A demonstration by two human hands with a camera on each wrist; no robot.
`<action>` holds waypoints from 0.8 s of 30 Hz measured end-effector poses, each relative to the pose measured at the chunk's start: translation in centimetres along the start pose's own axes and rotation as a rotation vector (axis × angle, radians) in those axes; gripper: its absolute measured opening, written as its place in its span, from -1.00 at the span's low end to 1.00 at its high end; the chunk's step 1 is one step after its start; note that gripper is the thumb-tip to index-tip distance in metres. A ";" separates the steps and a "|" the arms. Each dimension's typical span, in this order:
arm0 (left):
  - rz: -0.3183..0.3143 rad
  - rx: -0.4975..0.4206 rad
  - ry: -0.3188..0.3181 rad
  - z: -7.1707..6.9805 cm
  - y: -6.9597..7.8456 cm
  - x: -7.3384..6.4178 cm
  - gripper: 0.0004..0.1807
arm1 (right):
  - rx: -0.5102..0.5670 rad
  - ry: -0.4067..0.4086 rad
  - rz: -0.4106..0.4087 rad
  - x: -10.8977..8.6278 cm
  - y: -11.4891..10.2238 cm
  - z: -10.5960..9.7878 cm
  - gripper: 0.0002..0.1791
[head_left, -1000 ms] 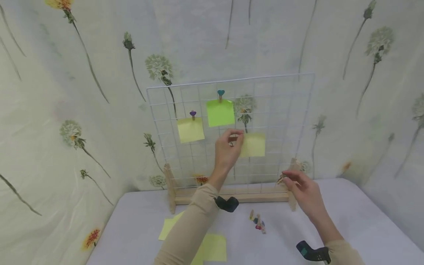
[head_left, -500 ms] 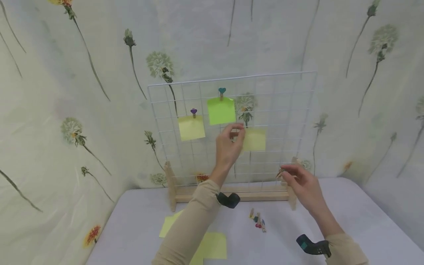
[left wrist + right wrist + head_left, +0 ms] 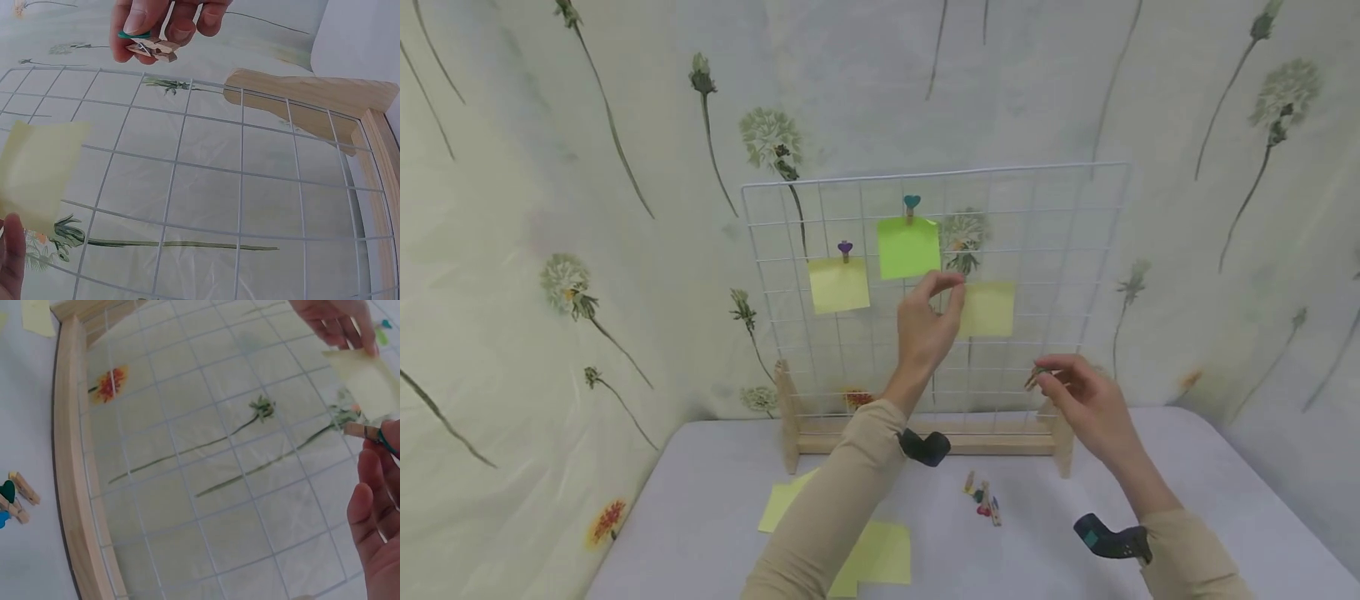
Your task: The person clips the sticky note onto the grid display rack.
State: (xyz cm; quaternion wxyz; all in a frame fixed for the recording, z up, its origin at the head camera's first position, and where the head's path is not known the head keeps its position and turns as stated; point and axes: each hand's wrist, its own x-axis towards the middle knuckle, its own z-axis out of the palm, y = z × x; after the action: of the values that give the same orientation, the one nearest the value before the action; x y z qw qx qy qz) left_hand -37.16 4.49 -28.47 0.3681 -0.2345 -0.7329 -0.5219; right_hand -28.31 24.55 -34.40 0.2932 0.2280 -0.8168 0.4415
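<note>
In the head view my left hand (image 3: 931, 323) pinches a pale yellow sticky note (image 3: 988, 309) by its left edge, against the white wire grid (image 3: 1052, 250). Lower and to the right, my right hand (image 3: 1086, 400) holds a small wooden clothespin (image 3: 153, 48) between thumb and fingers; the left wrist view shows its green top. Two notes hang on the grid from clothespins: a bright green note (image 3: 909, 248) under a teal heart clothespin (image 3: 912, 205), and a yellow note (image 3: 839, 286) under a purple heart clothespin (image 3: 846, 250).
The grid stands in a wooden base (image 3: 925, 444) on a white table (image 3: 700, 500). Several loose clothespins (image 3: 983, 500) lie in front of it. More yellow notes (image 3: 883, 552) lie partly under my left forearm. A flower-printed cloth (image 3: 647, 125) hangs behind the grid.
My left hand and its note have shifted slightly upward along the grid. My right hand has risen a little with the clothespin. The head view has also shifted slightly.
</note>
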 end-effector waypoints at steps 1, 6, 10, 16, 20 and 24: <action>0.008 0.006 -0.003 0.0 0.0 0.1 -0.85 | 0.004 0.001 0.002 0.2 -0.1 -0.1 -0.77; 0.012 0.043 -0.013 0.0 0.1 0.4 -0.86 | 0.048 -0.006 -0.003 1.0 -0.6 -0.3 -0.76; -0.006 0.064 -0.023 0.2 0.3 0.6 -0.87 | 0.035 -0.003 -0.018 1.5 -0.9 -0.4 -0.75; 0.005 0.101 -0.036 0.5 0.8 0.9 -0.88 | -0.014 0.028 -0.026 2.2 -1.4 -0.6 -0.75; -0.005 0.110 -0.031 0.6 0.9 1.2 -0.89 | -0.017 0.033 -0.020 2.6 -1.6 -0.7 -0.75; -0.023 0.108 -0.033 0.8 0.9 1.4 -0.89 | -0.009 0.041 -0.025 3.1 -1.9 -0.6 -0.76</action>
State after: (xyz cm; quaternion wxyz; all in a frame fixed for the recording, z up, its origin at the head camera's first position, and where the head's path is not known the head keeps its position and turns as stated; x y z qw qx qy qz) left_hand -37.56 5.49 -27.00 0.3621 -0.2146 -0.7685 -0.4820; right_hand -29.16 23.82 -30.95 0.3166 0.2278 -0.8096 0.4386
